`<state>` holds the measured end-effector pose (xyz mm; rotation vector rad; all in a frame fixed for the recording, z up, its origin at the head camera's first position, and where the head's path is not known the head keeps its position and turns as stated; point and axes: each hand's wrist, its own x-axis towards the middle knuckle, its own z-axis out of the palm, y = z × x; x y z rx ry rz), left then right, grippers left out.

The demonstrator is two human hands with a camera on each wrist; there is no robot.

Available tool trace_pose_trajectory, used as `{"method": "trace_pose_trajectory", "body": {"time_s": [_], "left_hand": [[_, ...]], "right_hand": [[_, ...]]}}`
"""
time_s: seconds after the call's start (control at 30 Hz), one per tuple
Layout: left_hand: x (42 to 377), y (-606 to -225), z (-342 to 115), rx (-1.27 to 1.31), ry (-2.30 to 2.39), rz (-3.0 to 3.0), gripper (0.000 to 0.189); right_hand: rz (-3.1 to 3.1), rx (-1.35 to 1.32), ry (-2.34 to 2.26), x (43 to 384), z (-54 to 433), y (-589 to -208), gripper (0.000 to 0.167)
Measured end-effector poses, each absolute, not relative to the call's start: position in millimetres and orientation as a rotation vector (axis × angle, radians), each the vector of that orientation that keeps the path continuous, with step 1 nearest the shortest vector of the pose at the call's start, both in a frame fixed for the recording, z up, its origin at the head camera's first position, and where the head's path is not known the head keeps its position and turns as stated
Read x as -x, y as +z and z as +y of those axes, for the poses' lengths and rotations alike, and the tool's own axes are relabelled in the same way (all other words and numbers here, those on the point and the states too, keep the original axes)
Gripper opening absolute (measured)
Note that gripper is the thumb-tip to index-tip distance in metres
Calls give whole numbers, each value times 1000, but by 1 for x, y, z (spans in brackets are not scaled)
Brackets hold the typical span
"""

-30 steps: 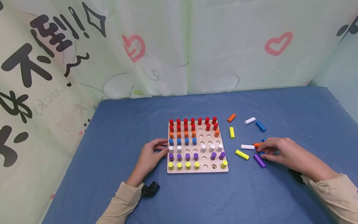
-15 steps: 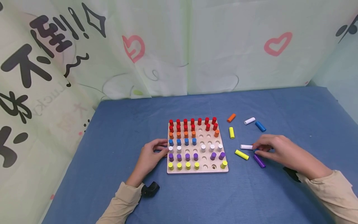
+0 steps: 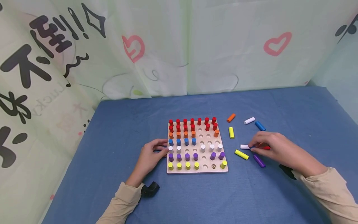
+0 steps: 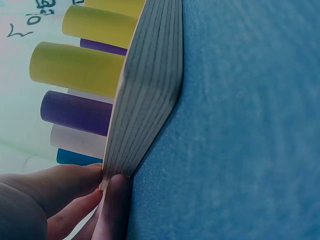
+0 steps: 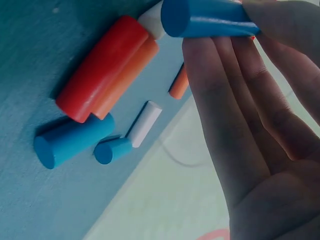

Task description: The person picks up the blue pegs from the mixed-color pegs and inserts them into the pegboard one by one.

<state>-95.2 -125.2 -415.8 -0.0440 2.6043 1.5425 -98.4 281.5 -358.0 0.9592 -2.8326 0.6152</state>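
Observation:
A wooden pegboard point(image 3: 205, 169) stands on the blue cloth, with rows of upright red, orange, blue, white, purple and yellow pegs and some bare holes. My left hand point(image 3: 151, 157) rests at its left side, straight fingertips touching the layered edge point(image 4: 145, 85). My right hand point(image 3: 275, 149), right of the board, pinches a blue peg point(image 5: 210, 19) between thumb and fingers; the hand mostly covers this peg in the head view. Close under that hand lie a white peg point(image 3: 244, 147), a red peg point(image 5: 105, 67) and an orange peg point(image 5: 127, 77) against the red one.
Loose pegs lie right of the board: yellow point(image 3: 231, 133), another yellow point(image 3: 241, 154), orange point(image 3: 231, 118), white point(image 3: 249, 120), blue point(image 3: 260, 126) and purple point(image 3: 259, 161). A printed curtain point(image 3: 223, 62) hangs along the table's back edge.
My right hand has moved slightly left and up from the pile, now pinching the blue peg. A red peg shows beneath its fingers. The left hand and board have stayed put.

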Motion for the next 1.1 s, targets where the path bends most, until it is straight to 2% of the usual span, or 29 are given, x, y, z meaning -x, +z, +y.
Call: {"method": "trace_pose_trajectory", "body": {"time_s": [1.1], "left_hand": [[95,-416,-126,45,1540,2601,37]], "right_hand": [[-2806,-1000,690,108,254,-344,23]]}}
